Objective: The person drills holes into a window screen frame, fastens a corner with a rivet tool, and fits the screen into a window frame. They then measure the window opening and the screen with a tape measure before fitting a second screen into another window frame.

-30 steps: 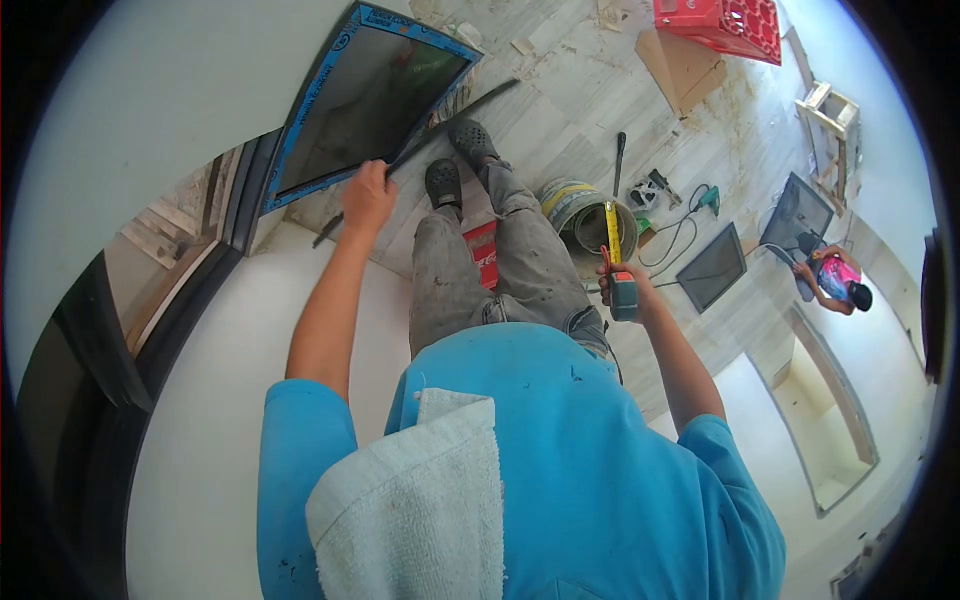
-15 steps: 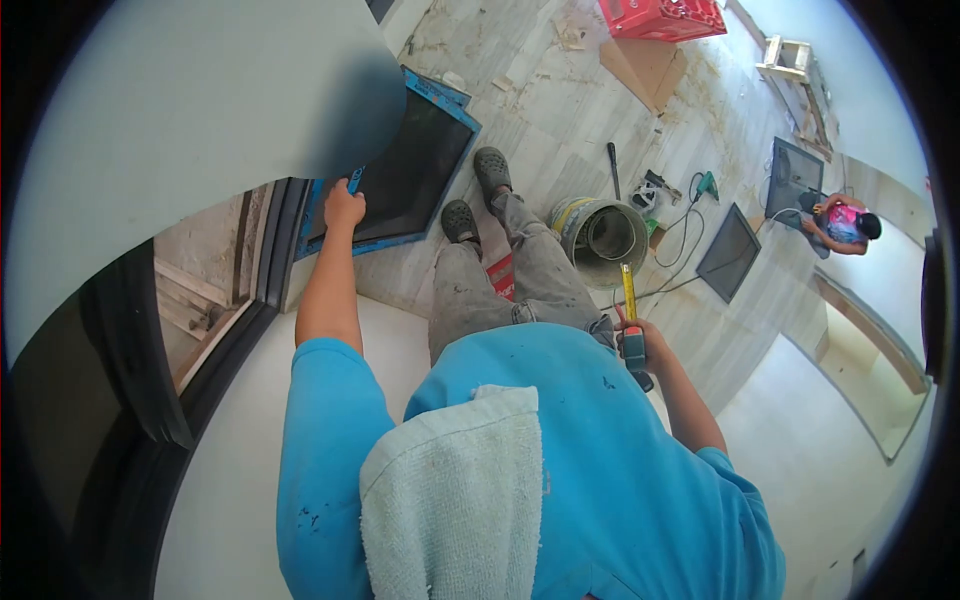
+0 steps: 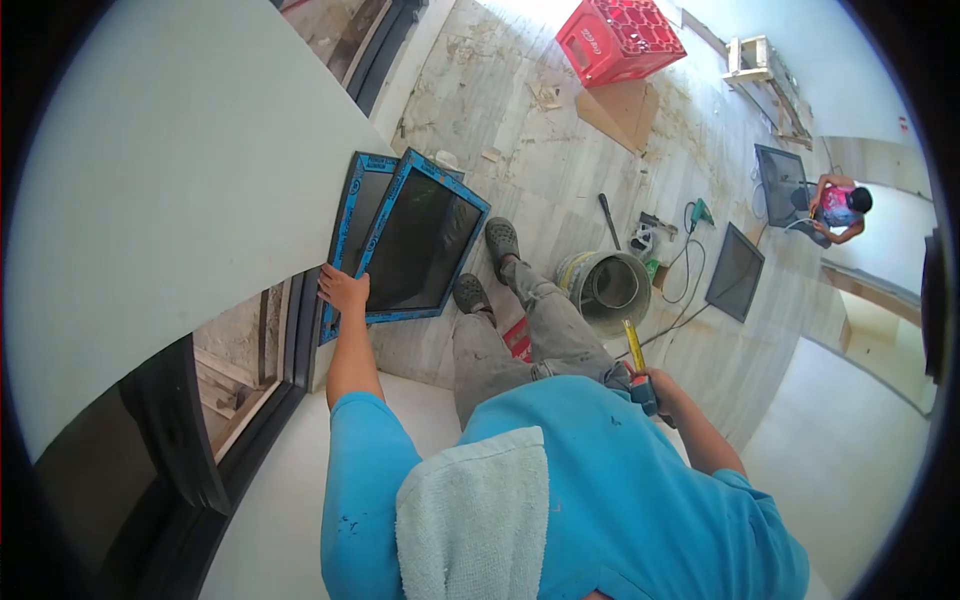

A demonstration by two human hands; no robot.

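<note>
Since a second ago our left hand (image 3: 343, 290) has dropped to the lower corner of the blue-edged panel (image 3: 425, 245) leaning on the wall (image 3: 150, 200); we cannot tell whether its fingers grip. Our right hand (image 3: 667, 388) has its fingers clamped on the tape measure (image 3: 640, 388). We judge measuring is in hand, and the tape must next reach that panel.

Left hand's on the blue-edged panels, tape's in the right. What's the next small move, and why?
Probably bring the tape measure across to the blue-edged panels: the right hand holds it by the hip with a short length of blade out, apart from the panels, while the left hand rests on their near edge.
</note>
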